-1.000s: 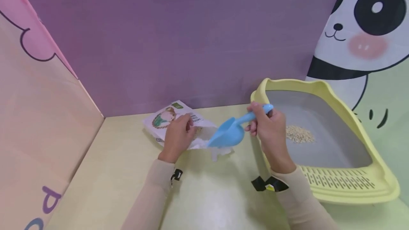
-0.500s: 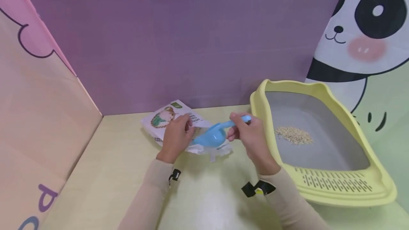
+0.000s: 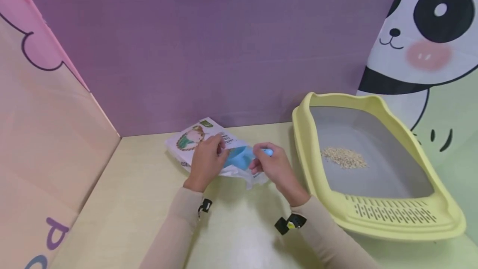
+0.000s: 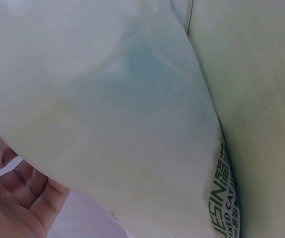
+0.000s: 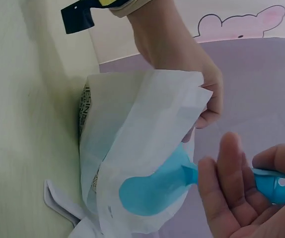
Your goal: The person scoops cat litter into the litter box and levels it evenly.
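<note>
A white cat litter bag (image 3: 225, 135) lies on the table with its torn mouth facing right. My left hand (image 3: 207, 157) pinches the upper edge of that mouth; in the left wrist view the bag's white wall (image 4: 107, 129) hides most of this grip. By its handle, my right hand (image 3: 271, 162) grips a blue scoop (image 3: 240, 157). The scoop's bowl (image 5: 155, 191) is inside the bag's mouth, its front end hidden by the bag. Several pale granules (image 5: 96, 181) show at the opening in the right wrist view.
Right of the bag stands a yellow litter box (image 3: 397, 229) with a grey floor and a slotted front ledge. A small heap of beige litter (image 3: 344, 157) lies in it. A purple wall (image 3: 209, 53) rises behind the table (image 3: 231, 227), and a pale panel stands at the left.
My right hand has moved left and slightly down from beside the litter box, bringing the scoop from the front of the bag into its mouth. The left hand has stayed on the bag.
</note>
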`<state>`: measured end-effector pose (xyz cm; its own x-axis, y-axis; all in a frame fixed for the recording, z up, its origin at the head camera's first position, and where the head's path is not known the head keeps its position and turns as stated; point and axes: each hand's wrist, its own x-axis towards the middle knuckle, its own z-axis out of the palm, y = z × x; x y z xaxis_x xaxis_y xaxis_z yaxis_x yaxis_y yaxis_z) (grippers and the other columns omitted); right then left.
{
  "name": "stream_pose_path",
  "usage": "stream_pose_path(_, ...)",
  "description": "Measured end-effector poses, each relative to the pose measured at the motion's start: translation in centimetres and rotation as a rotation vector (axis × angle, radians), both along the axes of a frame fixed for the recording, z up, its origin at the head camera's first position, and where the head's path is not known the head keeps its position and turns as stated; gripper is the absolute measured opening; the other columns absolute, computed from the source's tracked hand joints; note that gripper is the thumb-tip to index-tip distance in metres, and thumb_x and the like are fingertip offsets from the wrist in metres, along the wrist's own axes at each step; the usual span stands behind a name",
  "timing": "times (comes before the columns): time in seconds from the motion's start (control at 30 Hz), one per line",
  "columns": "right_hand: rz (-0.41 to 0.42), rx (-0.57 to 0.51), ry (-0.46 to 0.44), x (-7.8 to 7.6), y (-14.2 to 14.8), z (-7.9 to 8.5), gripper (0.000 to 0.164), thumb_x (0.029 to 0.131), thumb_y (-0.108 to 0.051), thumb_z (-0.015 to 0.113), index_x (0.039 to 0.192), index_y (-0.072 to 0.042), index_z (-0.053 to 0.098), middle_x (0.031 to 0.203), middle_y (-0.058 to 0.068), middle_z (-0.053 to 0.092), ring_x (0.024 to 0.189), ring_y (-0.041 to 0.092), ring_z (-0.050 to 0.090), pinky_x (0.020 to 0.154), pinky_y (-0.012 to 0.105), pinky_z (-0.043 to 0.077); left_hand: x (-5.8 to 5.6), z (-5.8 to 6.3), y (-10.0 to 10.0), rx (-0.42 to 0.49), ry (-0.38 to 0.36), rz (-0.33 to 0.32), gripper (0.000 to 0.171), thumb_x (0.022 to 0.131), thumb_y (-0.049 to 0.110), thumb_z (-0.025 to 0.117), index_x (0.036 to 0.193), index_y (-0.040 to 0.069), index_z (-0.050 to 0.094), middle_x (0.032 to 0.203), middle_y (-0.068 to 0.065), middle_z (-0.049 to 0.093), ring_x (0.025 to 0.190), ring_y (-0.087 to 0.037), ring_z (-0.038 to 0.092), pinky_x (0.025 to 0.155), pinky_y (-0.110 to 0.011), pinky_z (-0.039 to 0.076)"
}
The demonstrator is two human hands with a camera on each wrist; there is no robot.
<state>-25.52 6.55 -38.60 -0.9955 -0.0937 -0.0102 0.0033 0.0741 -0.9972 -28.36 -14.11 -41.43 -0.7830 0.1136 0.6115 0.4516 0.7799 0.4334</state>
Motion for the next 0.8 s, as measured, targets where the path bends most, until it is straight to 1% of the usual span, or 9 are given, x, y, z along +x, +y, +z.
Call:
stream_pose_path(0.13,0.018,0.041,0.013,-0.2,-0.2,-0.5,0.03,0.101,-0.016,0.058,0.122,0.004,0.065,0.075,0.011,0.073,0.06,0.014,0.068,0.068,0.038,0.062,0.0,0.1,0.0,-0.003,-0.003,-0.001,0.017,0.087,0.011,0.076,0.086,0.012,0.058,0.074,-0.002,0.059,0.065,-0.017,0.049,0.062,-0.031,0.041)
stream_pose_path(0.23,0.013,0.052,0.04,-0.2,-0.3,-0.9,0.03,0.101,-0.019,0.062,0.121,0.002,0.067,0.081,0.014,0.075,0.062,0.015,0.07,0.072,0.043,0.062,0.0,0.1,0.0,-0.008,-0.006,0.002,0.017,0.088,0.011,0.075,0.086,0.011,0.058,0.074,-0.003,0.059,0.064,-0.016,0.049,0.061,-0.03,0.041)
stream_pose_path(0.37,-0.001,0.065,0.09,-0.3,-0.5,-1.5,0.031,0.1,-0.021,0.066,0.122,0.001,0.067,0.087,0.017,0.076,0.066,0.015,0.071,0.07,0.035,0.062,0.1,0.0,-0.1,-0.015,-0.003,0.001,0.017,0.088,0.01,0.075,0.086,0.011,0.059,0.074,-0.003,0.059,0.064,-0.016,0.049,0.061,-0.03,0.041)
stream_pose_path(0.47,-0.013,0.075,0.096,-0.4,-0.7,-1.9,0.034,0.101,-0.021,0.065,0.127,0.001,0.065,0.091,0.018,0.077,0.069,0.015,0.073,0.068,0.029,0.061,0.1,0.0,-0.1,-0.018,-0.004,0.001,0.017,0.087,0.009,0.075,0.086,0.011,0.059,0.074,-0.003,0.059,0.064,-0.016,0.049,0.061,-0.03,0.041)
stream_pose_path(0.6,-0.033,0.086,0.099,-0.5,-0.8,-2.1,0.032,0.101,-0.018,0.063,0.127,0.002,0.064,0.094,0.019,0.077,0.07,0.015,0.074,0.069,0.028,0.062,0.1,-0.1,-0.1,-0.017,0.003,0.002,0.017,0.087,0.009,0.075,0.086,0.011,0.058,0.074,-0.002,0.059,0.064,-0.016,0.048,0.061,-0.03,0.04)
stream_pose_path(0.8,-0.042,0.116,0.163,-0.2,-0.8,-1.4,0.027,0.1,-0.011,0.062,0.121,0.005,0.066,0.09,0.021,0.074,0.071,0.017,0.074,0.072,0.033,0.063,0.2,-0.1,-0.1,-0.007,0.024,0.002,0.018,0.086,0.009,0.075,0.085,0.012,0.057,0.073,-0.002,0.057,0.063,-0.016,0.048,0.06,-0.031,0.04)
